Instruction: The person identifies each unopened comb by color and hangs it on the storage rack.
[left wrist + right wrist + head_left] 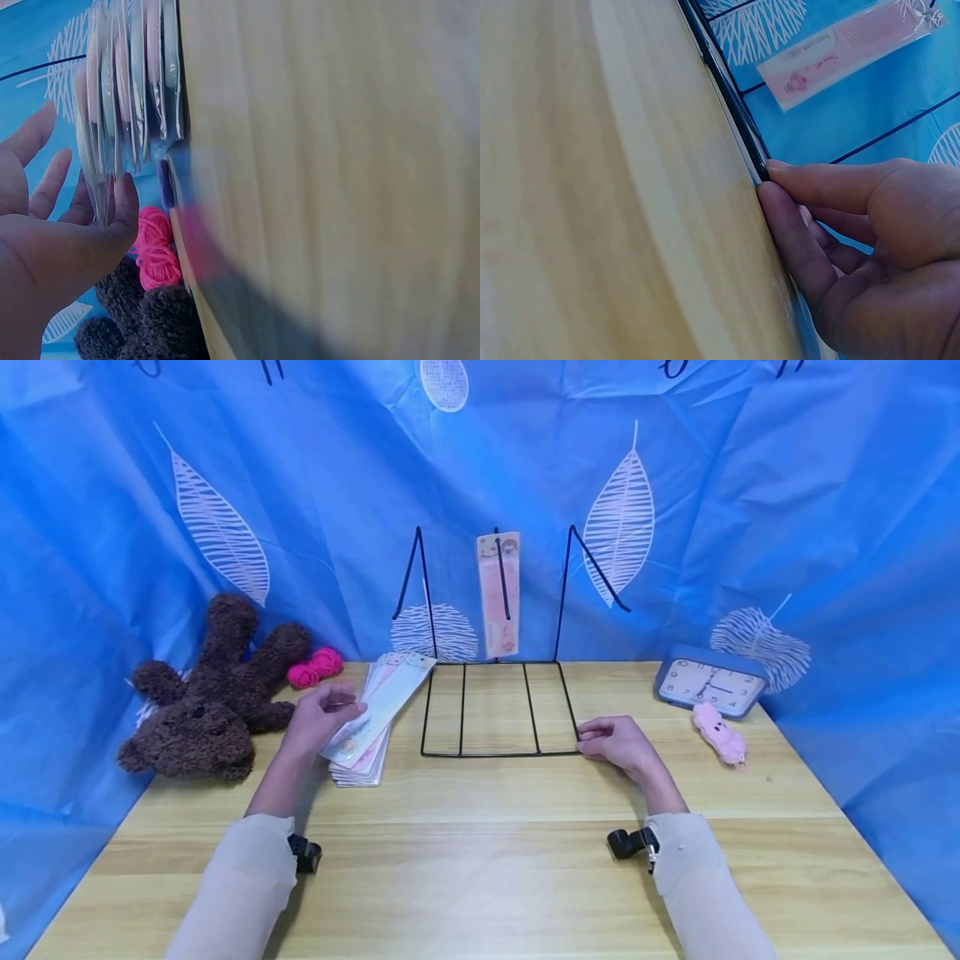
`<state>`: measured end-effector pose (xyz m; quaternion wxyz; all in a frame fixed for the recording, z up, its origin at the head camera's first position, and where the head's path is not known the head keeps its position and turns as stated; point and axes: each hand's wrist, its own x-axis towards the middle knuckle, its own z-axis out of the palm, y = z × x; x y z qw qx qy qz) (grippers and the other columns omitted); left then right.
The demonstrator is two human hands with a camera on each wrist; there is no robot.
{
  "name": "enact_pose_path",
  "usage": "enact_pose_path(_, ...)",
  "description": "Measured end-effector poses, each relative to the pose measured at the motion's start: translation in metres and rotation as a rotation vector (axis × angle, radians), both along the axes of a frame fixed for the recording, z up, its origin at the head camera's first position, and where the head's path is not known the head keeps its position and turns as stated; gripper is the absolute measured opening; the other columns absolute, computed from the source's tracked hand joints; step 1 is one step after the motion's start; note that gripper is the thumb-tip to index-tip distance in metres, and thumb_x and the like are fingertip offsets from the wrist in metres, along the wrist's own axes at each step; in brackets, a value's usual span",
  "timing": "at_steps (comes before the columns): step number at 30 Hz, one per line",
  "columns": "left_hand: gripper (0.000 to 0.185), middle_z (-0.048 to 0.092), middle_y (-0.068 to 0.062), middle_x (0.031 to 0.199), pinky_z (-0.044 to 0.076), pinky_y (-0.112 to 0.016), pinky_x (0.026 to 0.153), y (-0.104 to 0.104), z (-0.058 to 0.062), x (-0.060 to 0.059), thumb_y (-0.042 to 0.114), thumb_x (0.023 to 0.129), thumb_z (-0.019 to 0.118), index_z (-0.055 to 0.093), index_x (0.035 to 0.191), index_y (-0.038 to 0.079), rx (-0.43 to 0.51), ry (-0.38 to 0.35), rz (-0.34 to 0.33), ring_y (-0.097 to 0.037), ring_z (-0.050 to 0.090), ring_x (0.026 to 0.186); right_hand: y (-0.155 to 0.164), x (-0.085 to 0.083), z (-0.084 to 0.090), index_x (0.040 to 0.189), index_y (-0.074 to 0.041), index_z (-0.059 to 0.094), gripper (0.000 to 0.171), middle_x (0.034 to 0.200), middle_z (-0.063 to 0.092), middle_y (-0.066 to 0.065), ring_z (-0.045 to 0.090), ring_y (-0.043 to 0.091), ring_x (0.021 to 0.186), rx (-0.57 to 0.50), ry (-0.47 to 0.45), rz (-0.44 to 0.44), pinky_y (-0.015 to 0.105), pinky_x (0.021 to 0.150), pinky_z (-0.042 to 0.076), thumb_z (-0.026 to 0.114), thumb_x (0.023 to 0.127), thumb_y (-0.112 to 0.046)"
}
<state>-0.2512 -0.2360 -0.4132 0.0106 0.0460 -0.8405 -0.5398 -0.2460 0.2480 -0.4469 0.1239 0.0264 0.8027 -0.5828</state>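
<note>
Black wire rack (531,708) shows whole only in the head view.

On the desk (480,877) we list: one brown plush bear (198,727), lying; pink yarn (315,668) beside it; one blue clock (708,681); one small pink toy (718,734); behind, leaf-printed blue cloth (337,468).

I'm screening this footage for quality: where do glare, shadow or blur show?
Head view: pale glare on the near tabletop, shadow beside the left sleeve; left wrist view: wood grain blurred, dark patch low down, glints on the packets; right wrist view: grain soft, glints at one end of the wrapped comb.
</note>
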Motion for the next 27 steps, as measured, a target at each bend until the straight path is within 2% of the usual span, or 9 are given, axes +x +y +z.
enact_pose_path(5, 0.059, 0.056, -0.025, 0.135, 0.043, -0.042, 0.101, -0.003, -0.002, 0.002, 0.018, 0.093, 0.076, 0.050, 0.142, -0.001, -0.033, -0.052, -0.058, -0.036, 0.053, 0.121, 0.000, 0.001, 0.000, 0.130, 0.013, 0.058, 0.044, 0.106, 0.064, 0.015, 0.067, 0.017, 0.087, 0.001, -0.004, 0.002, 0.027, 0.080, 0.058, 0.072, 0.089, 0.006)
enact_pose_path(10, 0.057, 0.056, -0.027, 0.132, 0.045, -0.041, 0.095, -0.006, -0.004, 0.003, 0.009, 0.092, 0.075, 0.050, 0.142, -0.003, -0.094, -0.060, -0.137, -0.038, 0.053, 0.118, 0.000, 0.001, 0.001, 0.130, 0.013, 0.058, 0.044, 0.107, 0.064, 0.016, 0.066, 0.016, 0.087, 0.013, 0.007, 0.016, 0.027, 0.080, 0.058, 0.072, 0.089, 0.005)
enact_pose_path(14, 0.052, 0.056, -0.025, 0.127, 0.045, -0.036, 0.090, -0.010, -0.006, 0.002, 0.005, 0.092, 0.073, 0.052, 0.139, -0.002, -0.114, -0.076, -0.125, -0.036, 0.054, 0.114, 0.000, 0.001, 0.000, 0.130, 0.013, 0.058, 0.044, 0.107, 0.064, 0.017, 0.067, 0.016, 0.087, 0.017, 0.007, 0.022, 0.027, 0.080, 0.058, 0.072, 0.090, 0.004)
enact_pose_path(20, 0.048, 0.058, -0.020, 0.118, 0.046, -0.030, 0.081, -0.014, -0.006, 0.002, 0.008, 0.095, 0.071, 0.054, 0.139, 0.001, -0.126, -0.136, -0.093, -0.031, 0.054, 0.104, -0.001, 0.000, 0.001, 0.130, 0.012, 0.058, 0.043, 0.107, 0.064, 0.016, 0.067, 0.017, 0.087, -0.002, -0.009, 0.001, 0.027, 0.080, 0.058, 0.071, 0.089, 0.006)
enact_pose_path(27, 0.040, 0.058, -0.016, 0.113, 0.045, -0.028, 0.080, -0.017, -0.003, 0.001, 0.006, 0.098, 0.064, 0.057, 0.136, -0.003, -0.095, -0.107, -0.044, -0.023, 0.053, 0.097, -0.002, 0.001, 0.001, 0.129, 0.014, 0.057, 0.043, 0.105, 0.064, 0.016, 0.067, 0.016, 0.086, -0.013, -0.009, 0.007, 0.027, 0.080, 0.058, 0.071, 0.089, 0.007)
